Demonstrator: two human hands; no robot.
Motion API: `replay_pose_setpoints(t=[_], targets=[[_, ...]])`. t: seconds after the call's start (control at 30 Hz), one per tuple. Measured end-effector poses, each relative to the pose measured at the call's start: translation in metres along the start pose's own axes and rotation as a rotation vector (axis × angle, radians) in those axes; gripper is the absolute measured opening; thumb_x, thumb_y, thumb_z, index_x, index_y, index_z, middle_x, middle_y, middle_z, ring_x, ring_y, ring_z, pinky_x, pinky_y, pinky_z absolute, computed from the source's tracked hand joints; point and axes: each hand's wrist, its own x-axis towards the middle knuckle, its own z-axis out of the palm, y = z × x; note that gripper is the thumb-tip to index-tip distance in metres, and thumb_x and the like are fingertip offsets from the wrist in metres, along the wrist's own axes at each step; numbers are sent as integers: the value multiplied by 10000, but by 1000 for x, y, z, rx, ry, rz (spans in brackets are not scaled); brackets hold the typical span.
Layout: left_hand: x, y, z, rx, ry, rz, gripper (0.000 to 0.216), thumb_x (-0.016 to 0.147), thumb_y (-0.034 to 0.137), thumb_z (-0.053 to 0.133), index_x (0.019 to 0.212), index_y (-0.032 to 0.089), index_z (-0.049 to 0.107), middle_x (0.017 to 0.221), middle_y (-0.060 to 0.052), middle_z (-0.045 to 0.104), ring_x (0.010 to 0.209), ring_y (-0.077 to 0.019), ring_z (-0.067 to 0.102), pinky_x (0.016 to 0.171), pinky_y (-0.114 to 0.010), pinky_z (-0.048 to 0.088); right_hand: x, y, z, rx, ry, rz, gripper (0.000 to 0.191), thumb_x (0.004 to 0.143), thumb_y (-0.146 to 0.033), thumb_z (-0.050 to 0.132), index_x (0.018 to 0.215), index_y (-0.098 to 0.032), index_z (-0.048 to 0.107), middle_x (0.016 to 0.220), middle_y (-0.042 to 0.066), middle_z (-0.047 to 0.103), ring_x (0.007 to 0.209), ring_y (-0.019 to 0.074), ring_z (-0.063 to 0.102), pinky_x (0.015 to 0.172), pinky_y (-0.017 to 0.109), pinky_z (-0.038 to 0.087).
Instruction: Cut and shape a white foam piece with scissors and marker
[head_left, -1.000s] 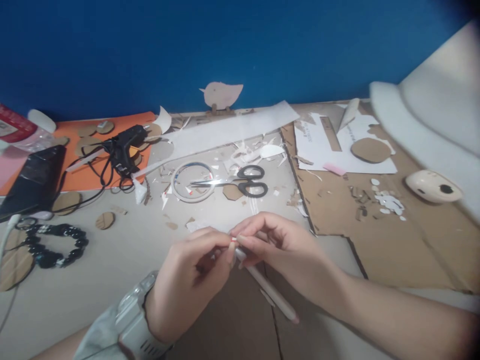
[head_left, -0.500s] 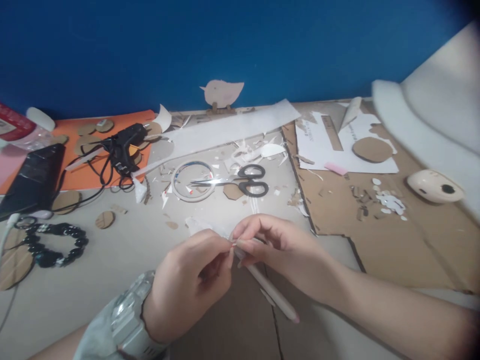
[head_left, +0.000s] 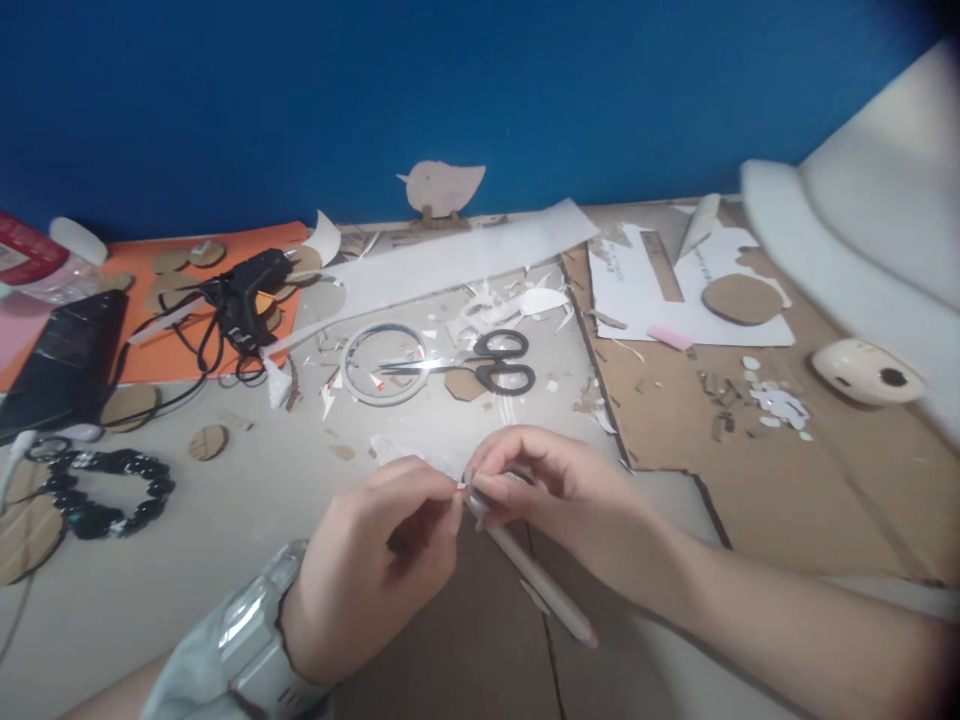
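Observation:
My left hand [head_left: 375,565] and my right hand [head_left: 559,495] meet fingertip to fingertip low in the middle of the table. Both are closed in a pinch on a tiny white scrap with a red spot [head_left: 460,487]. A pale pencil [head_left: 541,585] runs from under my right hand's fingers toward me, and those fingers seem to hold it as well. A grey watch [head_left: 251,630] sits on my left wrist. Brown cardboard [head_left: 465,640] lies under the hands.
Black-handled scissors [head_left: 480,365] lie across a tape ring [head_left: 382,362] just beyond the hands. A black glue gun [head_left: 247,290] with cord rests on orange paper [head_left: 150,350] at left. A dark bead bracelet [head_left: 105,490], cardboard circles, a paper bird [head_left: 442,188], white sheets [head_left: 660,290] and a white foam block [head_left: 870,240].
The hands stay pinched together in nearly the same place; the fingertips have only shifted slightly around the small scrap.

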Motion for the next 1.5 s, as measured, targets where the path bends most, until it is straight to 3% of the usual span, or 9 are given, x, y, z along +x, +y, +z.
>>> replay_pose_setpoints(t=[0.1,0.2,0.3,0.47,0.93,1.13,1.5], targets=[[1,0,-1,-4,4,-1,143,856,137,469,756,179,562,659,11,538,588,-98,495,528,-193,395,-4,0,2,-255,42,-158,54,881,-265,591,916,-227,604,907,3,609,742,123,614,657,228,500],[1,0,-1,-4,-6,5,141,843,129,471,743,179,555,655,10,540,587,-101,494,525,-198,398,-8,-2,2,-583,53,-404,90,899,-195,552,922,-231,631,929,23,628,865,157,601,742,253,486],[0,-1,1,5,-14,4,124,831,123,476,770,178,568,652,12,539,579,-104,490,520,-203,399,-9,-3,2,-693,21,-495,128,924,-168,514,960,-226,623,956,17,638,919,147,590,822,246,459],[1,1,2,30,-9,-2,123,835,132,483,793,176,590,657,11,550,584,-107,496,534,-208,404,-9,-2,2,-761,14,-528,135,945,-156,483,979,-201,605,981,9,625,930,116,578,848,206,433],[2,2,3,61,-19,6,139,842,130,471,790,172,593,641,19,531,575,-103,494,534,-207,397,-9,-2,1,-953,-1,-484,184,937,-143,433,891,-196,603,919,45,625,833,168,590,760,294,469],[2,2,3,88,-44,-5,156,851,144,460,746,169,572,634,18,519,580,-106,491,537,-217,389,-9,-2,2,-1040,-17,-457,210,930,-144,392,950,-164,600,887,78,614,798,202,584,730,324,480],[3,1,3,52,-31,-13,139,846,135,475,779,167,593,649,22,534,587,-96,493,543,-204,391,-8,-1,2,-938,-24,-451,169,946,-153,433,933,-162,601,935,39,592,849,149,577,779,267,447]])
